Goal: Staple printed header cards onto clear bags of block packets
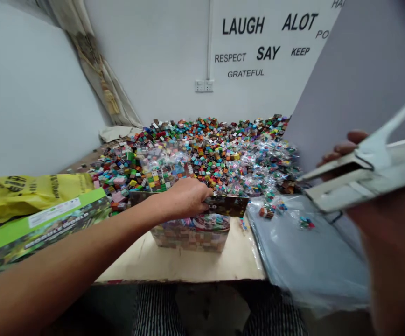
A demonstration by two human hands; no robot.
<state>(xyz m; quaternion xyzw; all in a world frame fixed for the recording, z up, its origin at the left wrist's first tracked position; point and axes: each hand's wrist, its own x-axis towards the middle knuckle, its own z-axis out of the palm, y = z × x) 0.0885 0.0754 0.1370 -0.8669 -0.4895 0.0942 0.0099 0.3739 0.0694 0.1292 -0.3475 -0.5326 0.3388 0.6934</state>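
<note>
My left hand (190, 198) is closed on a dark printed cardboard flap (228, 206) at the top of a block-patterned box (192, 238). Colourful packets show inside this box, below the flap. At the right, my right hand (373, 205) is wrapped round a whitish handheld tool (363, 175) with a long body and a lever. The tool is raised above the table's right side, apart from the box, and is partly blurred.
Small colourful blocks (202, 149) heap up behind the box, with clear packets (261, 163) beside them. Plastic sheets (300, 242) lie at the right. A green-edged box (48, 224) and yellow bag (34, 189) are at the left.
</note>
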